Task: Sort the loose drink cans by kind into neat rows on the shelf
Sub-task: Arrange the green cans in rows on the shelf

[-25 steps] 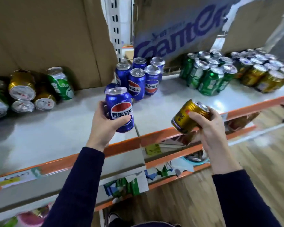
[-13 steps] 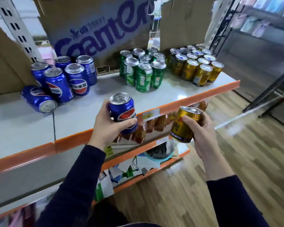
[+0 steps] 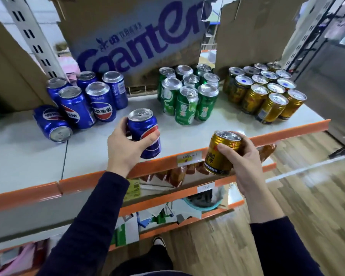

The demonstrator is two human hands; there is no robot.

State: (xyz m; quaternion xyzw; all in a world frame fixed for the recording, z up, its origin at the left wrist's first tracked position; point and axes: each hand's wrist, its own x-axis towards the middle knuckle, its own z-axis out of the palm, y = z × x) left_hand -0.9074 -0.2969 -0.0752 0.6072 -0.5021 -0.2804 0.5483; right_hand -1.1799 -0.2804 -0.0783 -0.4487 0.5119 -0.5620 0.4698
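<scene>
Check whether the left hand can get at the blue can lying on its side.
Probably not for grasping: the left hand grips its own blue can, though the shelf path to the tipped can looks open.

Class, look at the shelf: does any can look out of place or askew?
Yes. One blue can lies on its side at the left of the blue group, while every other shelved can stands upright.
</scene>
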